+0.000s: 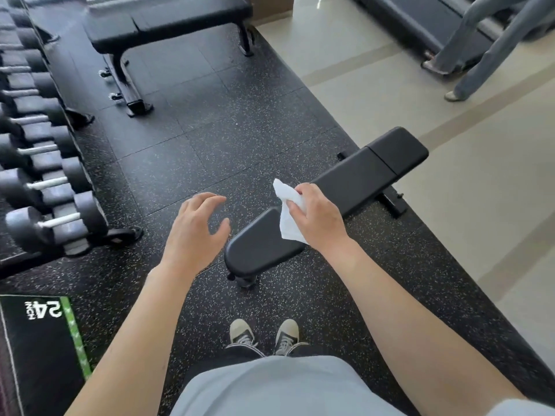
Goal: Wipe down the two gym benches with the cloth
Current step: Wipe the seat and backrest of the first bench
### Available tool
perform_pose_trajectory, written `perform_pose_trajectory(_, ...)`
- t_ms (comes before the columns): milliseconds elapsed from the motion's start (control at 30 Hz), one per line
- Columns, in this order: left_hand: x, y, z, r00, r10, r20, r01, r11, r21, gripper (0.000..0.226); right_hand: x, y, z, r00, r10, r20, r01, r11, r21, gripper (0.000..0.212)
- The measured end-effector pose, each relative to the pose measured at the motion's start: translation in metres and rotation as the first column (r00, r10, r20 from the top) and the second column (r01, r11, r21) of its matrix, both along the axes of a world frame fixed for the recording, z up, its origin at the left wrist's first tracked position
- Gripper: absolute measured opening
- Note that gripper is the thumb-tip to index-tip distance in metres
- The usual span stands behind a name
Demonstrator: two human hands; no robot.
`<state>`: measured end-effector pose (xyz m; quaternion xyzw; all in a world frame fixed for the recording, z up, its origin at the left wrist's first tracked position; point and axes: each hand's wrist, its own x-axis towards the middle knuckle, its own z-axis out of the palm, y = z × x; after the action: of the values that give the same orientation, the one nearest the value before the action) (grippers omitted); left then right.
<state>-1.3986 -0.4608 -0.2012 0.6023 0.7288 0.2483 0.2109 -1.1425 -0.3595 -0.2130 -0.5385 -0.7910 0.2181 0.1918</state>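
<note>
Right hand (318, 217) fingers grip cloth (288, 211) above near bench (345, 190); left hand (195, 232) fingers spread wide left of its end, over bare floor (210, 139)

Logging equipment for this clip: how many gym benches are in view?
2. The near bench lies under the cloth-holding right hand; the far bench stands top left, partly cropped.
</note>
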Motion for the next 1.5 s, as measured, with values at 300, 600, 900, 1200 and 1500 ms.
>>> perform_pose_trajectory(300, -0.027, 0.019, -0.014, 0.997, 0.072, 0.024, -0.072, 0.997, 0.002, 0.042, -0.022, 0.037, -0.009, 0.997, 0.058, 0.045, -0.059, 0.998, 0.035, 0.026)
perform_pose_trajectory(600, -0.007, 0.025, -0.028, 0.959, 0.285, 0.011, -0.284, 0.959, -0.009, 0.043, -0.026, 0.096, -0.031, 0.969, 0.248, 0.001, -0.248, 0.968, -0.029, 0.024)
perform_pose_trajectory(900, 0.061, 0.015, -0.077, 0.868, 0.496, -0.021, -0.496, 0.867, -0.042, 0.045, -0.002, 0.133, -0.087, 0.905, 0.42, -0.071, -0.426, 0.893, -0.147, 0.025)
perform_pose_trajectory(1200, 0.069, 0.012, -0.182, 0.846, 0.533, 0.02, -0.532, 0.846, -0.041, 0.046, 0.004, 0.118, -0.191, 0.898, 0.419, -0.132, -0.432, 0.897, -0.094, 0.024)
perform_pose_trajectory(1500, 0.052, -0.012, -0.376, 0.827, 0.559, 0.059, -0.556, 0.829, -0.059, 0.048, -0.04, 0.101, -0.355, 0.848, 0.505, -0.161, -0.498, 0.863, 0.084, 0.02)
